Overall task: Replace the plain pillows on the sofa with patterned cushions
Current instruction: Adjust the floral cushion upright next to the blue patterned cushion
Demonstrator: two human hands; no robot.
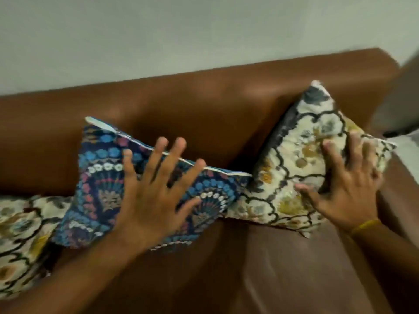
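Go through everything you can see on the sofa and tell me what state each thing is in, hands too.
Blue patterned cushion: leaning against the backrest, tilted.
Cream floral cushion: propped in the right corner, tilted.
Second cream cushion: lying at the left edge, partly cut off.
Left hand: open, fingers spread over the blue cushion.
Right hand: open, pressed on the cream floral cushion.
Sofa: no plain pillows in view.

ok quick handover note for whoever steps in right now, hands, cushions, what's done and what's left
Left hand: open, fingers spread, flat on the blue patterned cushion at mid-sofa.
Right hand: open, pressing the cream floral cushion into the corner by the armrest.
A second cream floral cushion lies at the left edge of view.
Done: three patterned cushions are on the brown sofa; no plain pillow in view.
Left: prop the blue one upright against the backrest, then check the rest of the sofa, which is out of frame.
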